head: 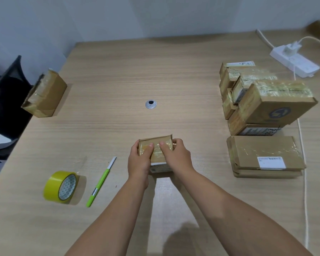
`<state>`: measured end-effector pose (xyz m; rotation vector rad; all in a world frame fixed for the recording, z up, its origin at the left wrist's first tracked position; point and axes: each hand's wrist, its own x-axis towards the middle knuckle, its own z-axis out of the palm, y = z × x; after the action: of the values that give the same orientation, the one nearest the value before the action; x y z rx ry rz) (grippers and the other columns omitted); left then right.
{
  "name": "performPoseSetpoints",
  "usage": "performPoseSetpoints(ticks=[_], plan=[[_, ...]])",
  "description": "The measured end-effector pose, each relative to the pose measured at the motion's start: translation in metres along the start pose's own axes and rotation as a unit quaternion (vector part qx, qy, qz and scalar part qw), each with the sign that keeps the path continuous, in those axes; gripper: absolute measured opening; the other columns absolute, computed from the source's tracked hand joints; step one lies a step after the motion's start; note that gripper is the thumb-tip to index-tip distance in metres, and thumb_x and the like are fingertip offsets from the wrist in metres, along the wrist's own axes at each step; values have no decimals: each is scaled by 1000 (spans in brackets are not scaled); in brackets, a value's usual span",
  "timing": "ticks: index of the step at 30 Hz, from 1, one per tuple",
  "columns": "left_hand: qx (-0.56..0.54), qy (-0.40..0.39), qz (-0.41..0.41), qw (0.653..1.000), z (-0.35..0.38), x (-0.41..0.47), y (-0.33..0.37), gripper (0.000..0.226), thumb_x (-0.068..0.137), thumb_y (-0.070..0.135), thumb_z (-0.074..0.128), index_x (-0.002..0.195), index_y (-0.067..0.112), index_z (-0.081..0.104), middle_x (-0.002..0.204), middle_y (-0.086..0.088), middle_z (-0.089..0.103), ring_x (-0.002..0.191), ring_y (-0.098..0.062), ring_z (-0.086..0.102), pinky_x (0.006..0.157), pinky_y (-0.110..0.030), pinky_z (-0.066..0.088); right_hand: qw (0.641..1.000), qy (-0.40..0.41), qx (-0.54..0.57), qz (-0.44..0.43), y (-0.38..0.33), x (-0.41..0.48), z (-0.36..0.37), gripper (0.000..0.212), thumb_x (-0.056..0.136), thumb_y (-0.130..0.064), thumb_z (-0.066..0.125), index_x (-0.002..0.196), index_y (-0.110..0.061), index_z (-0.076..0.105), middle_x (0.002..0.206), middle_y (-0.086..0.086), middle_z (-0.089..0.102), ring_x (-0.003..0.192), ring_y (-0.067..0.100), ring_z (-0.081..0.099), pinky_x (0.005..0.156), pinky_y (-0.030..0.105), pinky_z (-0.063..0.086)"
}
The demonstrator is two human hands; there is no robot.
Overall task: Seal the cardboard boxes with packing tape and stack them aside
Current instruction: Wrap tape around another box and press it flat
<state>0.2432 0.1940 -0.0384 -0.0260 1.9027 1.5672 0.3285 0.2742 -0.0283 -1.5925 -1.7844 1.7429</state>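
Note:
A small cardboard box (156, 143) with old clear tape on top sits on the table near the front middle. My left hand (139, 159) grips its left side with the thumb pressed on top. My right hand (175, 156) grips its right side, thumb also on top. A yellow roll of packing tape (60, 187) stands on its edge at the front left. A green utility knife (101, 182) lies between the roll and my left arm, blade end pointing away. A pile of taped cardboard boxes (262, 104) stands at the right, with two flat boxes (264, 156) stacked in front of it.
A single cardboard box (46, 95) sits at the table's left edge, beside a dark chair (6, 97). A grey cable grommet (151, 104) sits mid-table. A white power strip (296, 61) with a plug lies at the back right; its white cord (303, 163) runs along the right edge.

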Motion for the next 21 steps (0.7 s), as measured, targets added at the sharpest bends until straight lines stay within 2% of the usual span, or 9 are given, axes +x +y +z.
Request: performPoseSetpoints(ticks=[2,4,7,9,13,16,18,21], plan=[[-27,21,-12,999,3,-1,1,54,91,29,71,141,31,51,110,13,63,94,-6,65,78,-26,51,1000,3,10,-4,0,0,0,37,96,-48,59,121,-23,52,108,-1,64,93,15,62,68,27,44],[-59,28,-35,997,4,-1,2,44,95,24,66,137,33,55,110,10,66,91,-8,67,76,-28,53,1000,5,19,-15,1,-1,-1,29,99,-45,55,116,-23,52,105,-1,64,89,13,62,67,27,44],[-104,31,-59,992,1,3,3,39,97,22,62,136,26,60,117,3,69,99,-15,69,86,-35,56,1000,6,24,-13,3,1,3,23,101,-45,49,110,-25,53,100,-3,63,88,13,61,86,39,51],[-119,24,-63,991,-1,5,1,39,97,22,62,136,24,61,117,2,71,101,-18,69,86,-36,56,1000,11,20,-9,5,3,4,19,101,-47,46,103,-29,54,97,-7,63,90,15,61,96,48,49],[-133,10,-63,989,-3,2,1,38,100,21,60,137,25,59,116,2,71,97,-14,70,75,-30,56,1000,6,27,3,7,1,2,20,99,-49,42,98,-35,55,99,-10,64,95,15,61,98,50,46],[-138,1,-70,988,-12,8,7,35,101,18,57,135,22,60,109,1,73,89,-13,71,70,-29,57,995,-3,96,26,9,-2,-1,31,89,-56,40,100,-37,62,101,-11,66,101,18,62,99,49,47],[-160,2,-94,983,-24,16,12,30,102,21,55,131,19,64,105,-2,74,85,-17,71,73,-34,56,993,0,112,41,17,-2,-8,43,81,-64,40,110,-40,61,116,-10,65,110,18,60,101,48,46],[-195,-19,-118,973,-44,24,15,30,104,25,50,129,19,65,113,-5,74,92,-21,70,82,-38,55,990,-6,125,64,29,-1,-16,65,94,-63,48,149,-30,40,150,-4,45,135,22,47,110,45,39]])
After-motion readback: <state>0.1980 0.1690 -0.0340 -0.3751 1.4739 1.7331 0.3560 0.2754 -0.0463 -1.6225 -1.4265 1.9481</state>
